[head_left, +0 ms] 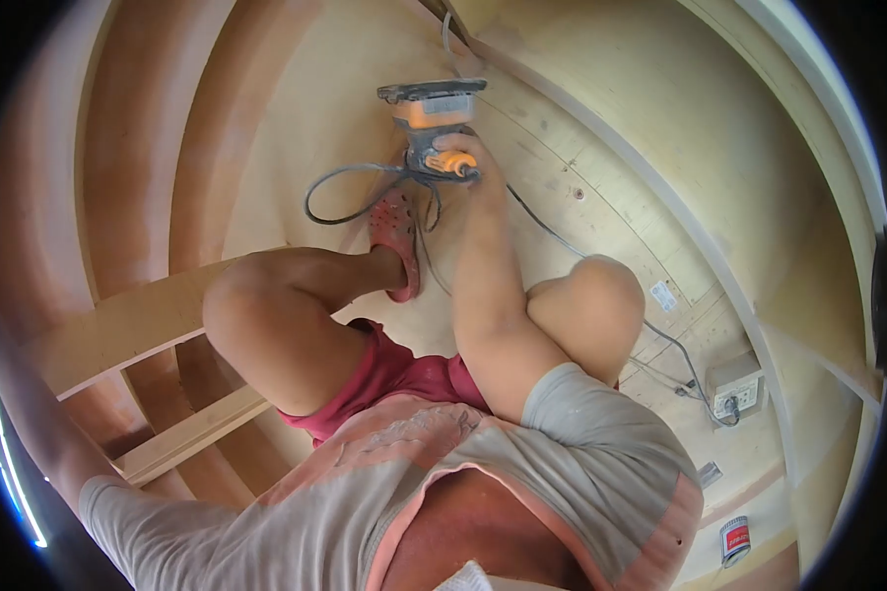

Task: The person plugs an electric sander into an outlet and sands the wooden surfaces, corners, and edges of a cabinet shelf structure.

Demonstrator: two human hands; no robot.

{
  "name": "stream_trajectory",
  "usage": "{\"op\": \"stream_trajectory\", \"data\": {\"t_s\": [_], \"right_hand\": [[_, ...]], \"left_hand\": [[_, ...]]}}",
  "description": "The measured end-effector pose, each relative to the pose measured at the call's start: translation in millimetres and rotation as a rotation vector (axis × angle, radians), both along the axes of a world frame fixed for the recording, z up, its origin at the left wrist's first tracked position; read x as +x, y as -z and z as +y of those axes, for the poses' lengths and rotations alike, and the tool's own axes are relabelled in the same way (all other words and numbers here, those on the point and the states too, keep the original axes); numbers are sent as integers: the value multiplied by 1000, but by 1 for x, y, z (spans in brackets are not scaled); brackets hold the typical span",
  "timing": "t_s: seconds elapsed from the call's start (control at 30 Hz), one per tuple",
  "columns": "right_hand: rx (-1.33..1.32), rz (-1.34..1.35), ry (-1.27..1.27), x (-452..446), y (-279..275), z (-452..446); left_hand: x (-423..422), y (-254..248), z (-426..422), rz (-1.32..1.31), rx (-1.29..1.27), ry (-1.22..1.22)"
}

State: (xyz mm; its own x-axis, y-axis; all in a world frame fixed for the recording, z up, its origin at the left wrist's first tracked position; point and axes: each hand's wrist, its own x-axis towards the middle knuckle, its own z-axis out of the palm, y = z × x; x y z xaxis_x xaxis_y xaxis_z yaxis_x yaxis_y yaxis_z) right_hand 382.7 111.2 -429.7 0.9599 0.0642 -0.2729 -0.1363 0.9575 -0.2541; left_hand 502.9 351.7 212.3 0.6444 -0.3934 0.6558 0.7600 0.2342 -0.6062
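An orange, grey and black power sander (pixel 432 110) is in my right hand (pixel 466 158), beyond my knees at the upper middle. My fingers wrap round its body near the orange part, and its flat dark pad faces the top of the view. A black cable loops from the sander's lower end beside my red clog (pixel 394 236). My left arm reaches up along the left edge, and its hand is outside the view.
Curved wooden ribs (pixel 192 128) and boards stand at the left. The cable runs past my knee to a grey socket box (pixel 734 386) at the right. A red-labelled can (pixel 735 540) is at the lower right. A long curved batten (pixel 650 187) crosses the right side.
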Motion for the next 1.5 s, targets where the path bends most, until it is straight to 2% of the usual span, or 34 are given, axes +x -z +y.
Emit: {"op": "stream_trajectory", "data": {"t_s": [0.07, 0.1, 0.17, 0.33, 0.53, 0.6, 0.67, 0.7, 0.77, 0.9, 0.93, 0.97, 1.03, 1.07, 1.1, 1.2, 1.23, 1.27, 1.3, 1.37, 1.4, 1.43, 1.5], "right_hand": [[-100, -52, -21, 6, -6, -7], [-100, -57, -21, 3, -13, -9], [-110, -3, -136, -2, -22, -21], [-16, -11, -84, -6, -16, 2], [-116, -11, -75, 2, -20, 8], [-158, 33, -129, 1, -12, -4], [1, -40, -112, -5, -8, 7], [53, 13, -104, -3, -9, 12], [29, 13, -106, 5, -10, 20], [-63, 22, -58, 1, -4, 33], [-79, 34, -41, -5, -6, 36], [-88, 5, -24, -10, -5, 34], [-111, 7, 4, -24, 3, 29], [-144, 25, 57, -35, 8, 24], [-185, 33, 109, -41, 12, 15], [-233, 136, 230, -61, 25, -8], [-230, 151, 182, -69, 16, -20], [-224, 168, 137, -72, 6, -24], [-288, 224, 232, -72, -4, -22], [-281, 235, 253, -71, -15, -25], [-264, 233, 251, -71, -18, -23], [-341, 259, 431, -64, -21, -15], [-376, 326, 487, -59, -11, -12]], "left_hand": [[10, -27, 60, 165, 370, -29], [9, -36, 67, 183, 394, -28], [-3, -23, 56, 179, 317, 26], [-9, -9, 44, 193, 193, 148], [-10, 11, 30, 370, -58, 534], [-12, 31, 18, 479, -193, 688], [-25, 61, 0, 662, -359, 879], [-25, 72, -4, 732, -438, 940], [-32, 119, -27, 954, -621, 1125], [22, 225, -64, 1418, -1024, 1292], [50, 257, -68, 1534, -1137, 1268], [54, 284, -93, 1353, -1449, 1076], [123, 346, -96, 1843, -1652, 662], [129, 387, -100, 1800, -1874, 502], [135, 430, -106, 1936, -2021, 346], [126, 549, -135, 2230, -2057, -69], [114, 578, -146, 2162, -2098, -61], [101, 595, -159, 2094, -2135, -53], [87, 594, -169, 2132, -2124, -30], [65, 592, -178, 2180, -2388, -210], [63, 596, -177, 2224, -2361, -231], [64, 598, -181, 2278, -2333, -176], [79, 608, -181, 2360, -2272, -142]]}}
